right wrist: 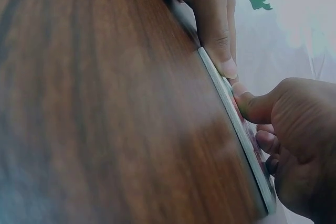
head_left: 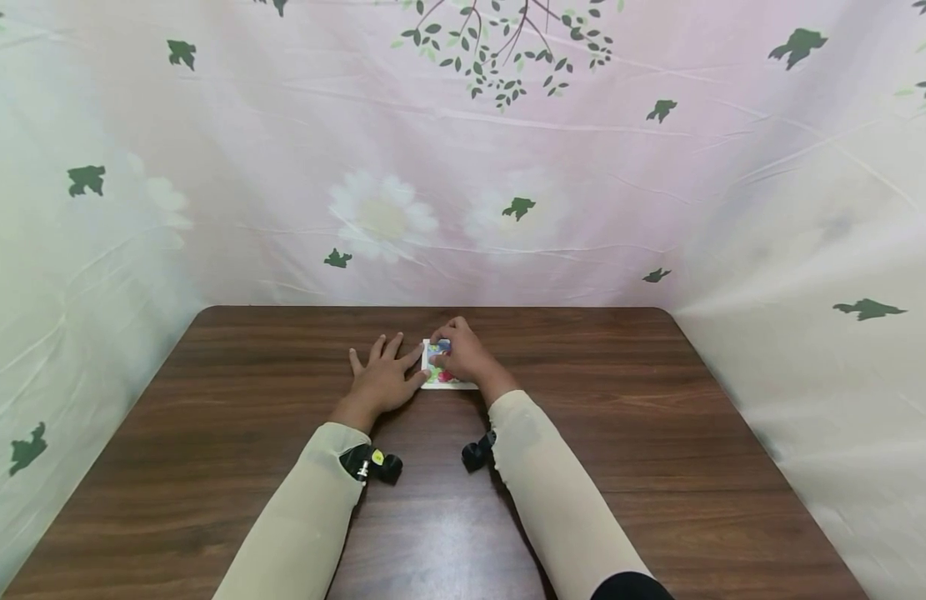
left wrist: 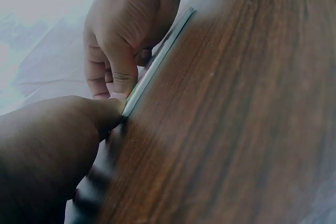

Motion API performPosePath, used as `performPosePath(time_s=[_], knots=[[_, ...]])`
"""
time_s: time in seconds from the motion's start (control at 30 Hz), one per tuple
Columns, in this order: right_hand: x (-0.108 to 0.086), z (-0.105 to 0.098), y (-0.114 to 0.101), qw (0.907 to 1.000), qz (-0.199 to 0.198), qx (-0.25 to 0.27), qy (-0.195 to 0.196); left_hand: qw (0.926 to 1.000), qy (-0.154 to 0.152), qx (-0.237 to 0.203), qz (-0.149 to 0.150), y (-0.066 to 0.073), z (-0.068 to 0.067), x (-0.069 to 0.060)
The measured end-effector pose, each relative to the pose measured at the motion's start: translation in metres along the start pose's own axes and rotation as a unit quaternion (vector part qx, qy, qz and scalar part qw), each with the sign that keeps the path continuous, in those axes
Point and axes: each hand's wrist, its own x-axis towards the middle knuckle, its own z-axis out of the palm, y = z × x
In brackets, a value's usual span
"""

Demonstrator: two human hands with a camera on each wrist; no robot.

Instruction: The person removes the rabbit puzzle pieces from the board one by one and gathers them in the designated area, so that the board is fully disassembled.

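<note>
A thin flat board [head_left: 427, 385] with a white border and a colourful printed picture lies near the far edge of the table. My left hand [head_left: 382, 383] rests at its left side, fingers spread, with the thumb touching the near left corner. Over the picture is my right hand [head_left: 466, 354], its fingers bent and its thumb [right wrist: 252, 106] down on the surface. The right hand covers much of the picture, so whether it pinches a loose piece is hidden. In the left wrist view the board's pale edge [left wrist: 157, 64] lies along the tabletop.
The dark wood-grain table [head_left: 620, 433] extends around both arms. Behind and beside it hangs a pale cloth [head_left: 267, 167] printed with leaves, flowers and green birds. Small black cameras [head_left: 387, 469] are strapped at both wrists, over the light sleeves [head_left: 297, 508].
</note>
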Motion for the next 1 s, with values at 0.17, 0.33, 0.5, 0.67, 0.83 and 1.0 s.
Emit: performPosePath(time_s=[0.17,0.33,0.5,0.67,0.83,1.0], knots=[[0.0009,0.0004,-0.0006,0.9999,0.005,0.011,0.000,1.0000,0.002,-0.002,0.000,0.0001,-0.0005,-0.0001],[0.0010,0.0014,0.0001,0.9999,0.010,0.014,0.002,1.0000,0.004,-0.003,0.001,-0.0016,0.0007,0.0009],[0.0009,0.0012,-0.0003,0.9999,0.008,0.008,0.007,1.0000,0.005,-0.002,0.003,-0.0025,0.0022,0.0020],[0.0001,-0.0007,-0.0020,0.9999,-0.004,0.007,0.013,1.0000,0.006,-0.004,0.002,-0.0020,0.0012,0.0021],[-0.0013,-0.0028,-0.0019,0.9994,-0.021,0.017,0.019,0.9999,0.010,-0.003,0.003,-0.0015,0.0003,0.0015],[-0.0023,-0.0032,-0.0003,0.9993,-0.011,0.033,0.013,0.9999,0.013,-0.006,0.005,-0.0011,0.0006,0.0002]])
